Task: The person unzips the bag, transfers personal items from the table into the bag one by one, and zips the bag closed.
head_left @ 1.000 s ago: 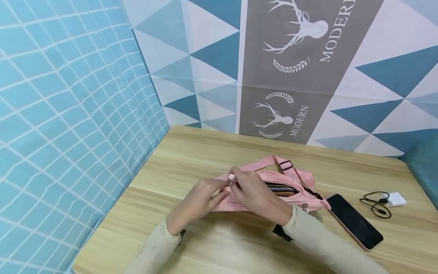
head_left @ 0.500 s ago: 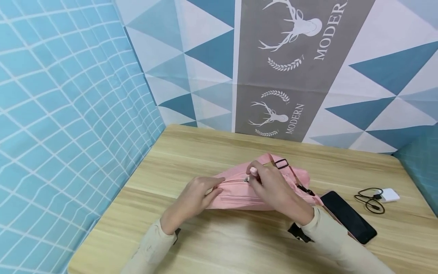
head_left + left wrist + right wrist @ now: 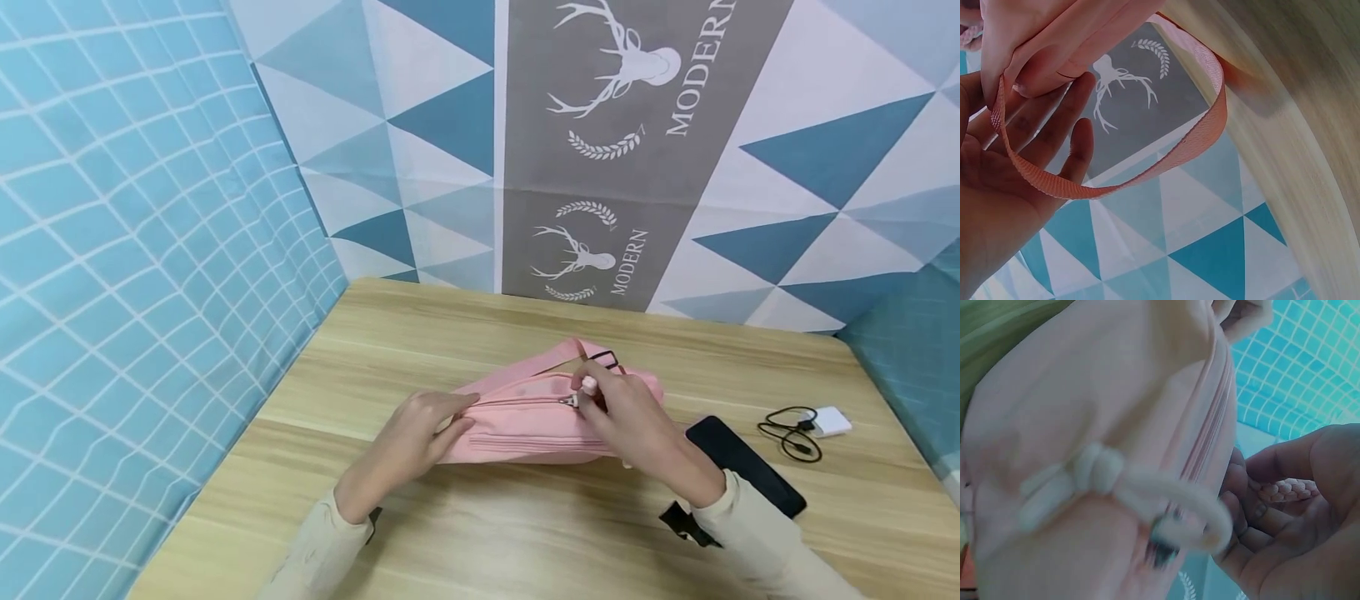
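A pink waist bag (image 3: 525,425) lies on the wooden table, its top zipper running lengthwise. At the bag's left end, my left hand (image 3: 405,433) pinches the fabric between thumb and fingers. A strap loop (image 3: 1194,144) hangs in front of that hand's palm in the left wrist view. My right hand (image 3: 633,421) pinches the pull cord of the metal zipper slider (image 3: 570,401), towards the bag's right side. The pull's pink braided end (image 3: 1288,489) shows inside the curled fingers in the right wrist view. Another knotted, pale cord pull (image 3: 1097,469) dangles on the bag's front.
Right of the bag lies a black-screened phone (image 3: 742,462), partly behind the right forearm. Beyond it are a coiled black cable (image 3: 787,433) and a white charger (image 3: 831,422). A patterned cloth wall (image 3: 442,167) stands behind the table.
My right hand has drawn the zipper slider rightward along the bag; the dark opening with the brown item inside is now covered. My left hand keeps its pinch on the left end.
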A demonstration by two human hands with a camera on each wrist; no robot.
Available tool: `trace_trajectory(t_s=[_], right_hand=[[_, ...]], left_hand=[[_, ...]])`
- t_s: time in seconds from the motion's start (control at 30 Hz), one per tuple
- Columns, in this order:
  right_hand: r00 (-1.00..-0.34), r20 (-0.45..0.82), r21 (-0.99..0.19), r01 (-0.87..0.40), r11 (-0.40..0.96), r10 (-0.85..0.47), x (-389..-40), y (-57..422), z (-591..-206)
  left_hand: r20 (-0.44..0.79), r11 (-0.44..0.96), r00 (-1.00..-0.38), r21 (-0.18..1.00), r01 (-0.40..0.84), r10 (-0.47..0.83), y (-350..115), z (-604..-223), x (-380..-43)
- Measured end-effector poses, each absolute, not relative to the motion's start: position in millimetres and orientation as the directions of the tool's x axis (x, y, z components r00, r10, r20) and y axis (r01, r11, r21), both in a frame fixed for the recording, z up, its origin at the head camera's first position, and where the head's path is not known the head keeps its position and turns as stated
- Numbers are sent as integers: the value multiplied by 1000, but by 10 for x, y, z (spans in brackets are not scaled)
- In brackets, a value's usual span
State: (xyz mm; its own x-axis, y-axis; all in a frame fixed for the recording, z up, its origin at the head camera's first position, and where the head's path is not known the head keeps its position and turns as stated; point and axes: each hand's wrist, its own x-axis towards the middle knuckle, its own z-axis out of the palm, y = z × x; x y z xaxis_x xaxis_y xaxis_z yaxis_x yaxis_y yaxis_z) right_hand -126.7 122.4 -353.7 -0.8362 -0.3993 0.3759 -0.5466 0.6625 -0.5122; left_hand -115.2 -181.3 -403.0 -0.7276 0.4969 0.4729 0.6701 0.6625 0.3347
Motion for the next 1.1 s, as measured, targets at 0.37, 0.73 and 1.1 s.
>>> trace_trajectory(t_s=[0.37,0.73,1.1], right_hand=[[-887,276,-550,-461,696,-370,-1206,1504,-3571],[-917,292,-546,-392,741,-270,-1162,1918,-3636],[-933,287,-624,-353,698,-215,-1101,2064,-3675]], left_hand=[[458,667,-740,349,659,492,-1824,-4030,-1162],[472,644,-722,351,680,506,-1864,-3985,-1179],[471,635,-713,346,691,519,-1871,-4014,-1191]])
